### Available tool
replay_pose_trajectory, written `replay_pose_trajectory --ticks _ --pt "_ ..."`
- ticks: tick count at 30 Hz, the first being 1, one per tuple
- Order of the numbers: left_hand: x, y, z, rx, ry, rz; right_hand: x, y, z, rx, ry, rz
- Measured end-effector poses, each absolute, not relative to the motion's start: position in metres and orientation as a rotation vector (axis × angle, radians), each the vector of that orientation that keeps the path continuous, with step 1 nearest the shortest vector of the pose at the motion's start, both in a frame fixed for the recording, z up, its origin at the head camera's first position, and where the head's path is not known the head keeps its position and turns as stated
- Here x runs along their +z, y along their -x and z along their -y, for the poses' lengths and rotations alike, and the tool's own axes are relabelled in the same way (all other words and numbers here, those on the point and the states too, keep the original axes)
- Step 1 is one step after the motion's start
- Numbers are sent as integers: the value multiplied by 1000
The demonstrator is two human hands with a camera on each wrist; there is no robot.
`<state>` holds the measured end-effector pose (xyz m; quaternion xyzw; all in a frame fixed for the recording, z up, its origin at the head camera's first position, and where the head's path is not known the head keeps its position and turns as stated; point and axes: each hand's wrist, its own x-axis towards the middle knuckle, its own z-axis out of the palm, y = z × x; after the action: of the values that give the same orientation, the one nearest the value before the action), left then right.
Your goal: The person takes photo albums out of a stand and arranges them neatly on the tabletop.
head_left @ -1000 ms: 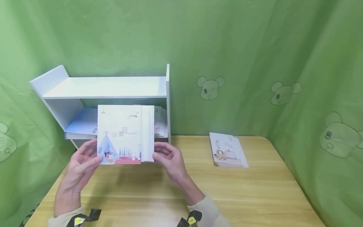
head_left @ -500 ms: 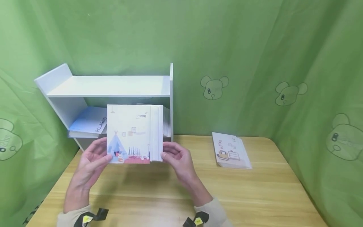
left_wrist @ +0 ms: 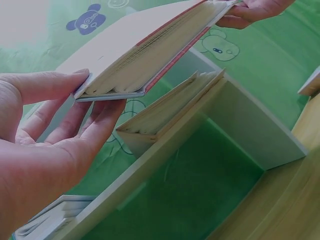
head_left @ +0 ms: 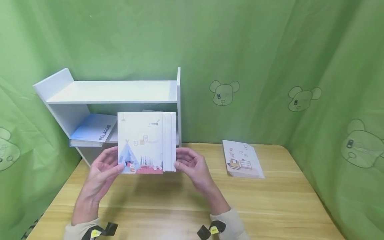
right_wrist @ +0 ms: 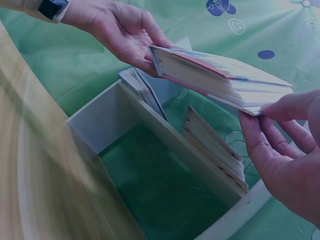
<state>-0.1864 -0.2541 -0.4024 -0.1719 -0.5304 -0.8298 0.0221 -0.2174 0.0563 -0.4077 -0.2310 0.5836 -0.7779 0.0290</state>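
Note:
A square photo album [head_left: 140, 143] with a tent picture on its cover is held up in front of the white shelf, cover toward the head camera. The left hand [head_left: 100, 173] pinches its lower left side, thumb on the front and fingers behind. At the lower right side, the right hand [head_left: 195, 168] grips the edge the same way. Stepped white strips run along the album's right side. In the left wrist view the page block of the album [left_wrist: 145, 55] shows between red-edged covers, tilted above the shelf board.
The white shelf [head_left: 112, 91] stands on the wooden table [head_left: 270, 206] at back left. Inside lie a blue-white POLAROID album [head_left: 96, 128] and, partly hidden, another album [right_wrist: 212, 142]. A similar album [head_left: 242, 159] lies on the table to the right. Green curtain hangs behind.
Both hands have carried the album a little to the right across the front of the shelf, uncovering more of the POLAROID album. Both hands keep their grip.

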Motion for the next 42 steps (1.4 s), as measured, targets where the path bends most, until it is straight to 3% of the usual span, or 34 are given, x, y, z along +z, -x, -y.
replay_pose_trajectory --ticks 42 --pt "-417 195 201 -2580 547 1622 -415 222 -110 -2305 599 -1953"
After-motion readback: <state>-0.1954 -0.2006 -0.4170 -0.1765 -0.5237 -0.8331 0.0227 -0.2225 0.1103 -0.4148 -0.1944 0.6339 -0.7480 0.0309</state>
